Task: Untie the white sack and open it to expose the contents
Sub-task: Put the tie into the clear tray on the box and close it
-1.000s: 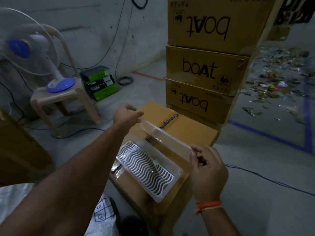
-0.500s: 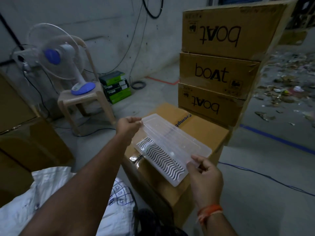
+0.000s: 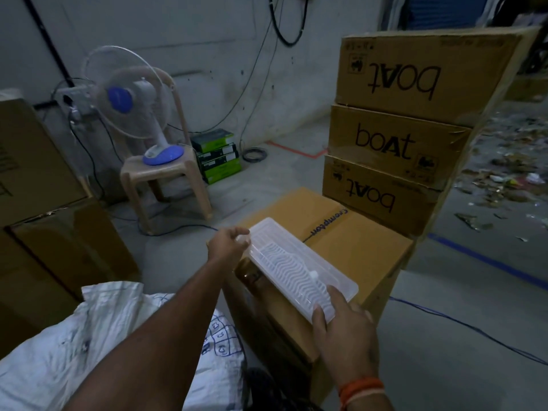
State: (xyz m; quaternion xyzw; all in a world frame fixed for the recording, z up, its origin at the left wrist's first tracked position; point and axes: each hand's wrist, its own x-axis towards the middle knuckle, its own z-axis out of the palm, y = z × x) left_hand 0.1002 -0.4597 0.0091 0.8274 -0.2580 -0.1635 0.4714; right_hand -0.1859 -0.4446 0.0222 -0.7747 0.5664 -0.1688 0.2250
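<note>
The white woven sack (image 3: 89, 345) lies at the lower left, under my left forearm; its mouth is hidden from here. A clear plastic box with a lid (image 3: 299, 268), a white wavy-patterned insert inside, rests on a brown carton (image 3: 364, 250) ahead of me. My left hand (image 3: 226, 247) pinches the box's far left corner. My right hand (image 3: 344, 324) presses on its near right end, fingers over the lid's edge.
Three stacked "boat" cartons (image 3: 397, 143) stand behind the carton. A fan (image 3: 130, 96) sits on a plastic stool (image 3: 166, 179) at the left, with green boxes (image 3: 218, 155) beside it. Large cartons (image 3: 44, 203) stand far left. A blue cable (image 3: 474, 330) crosses the floor; litter (image 3: 510, 173) lies right.
The clear lid, held raised above the tray a second ago, has come down and now sits closed on it. My view has lifted and pulled back, showing more of the sack.
</note>
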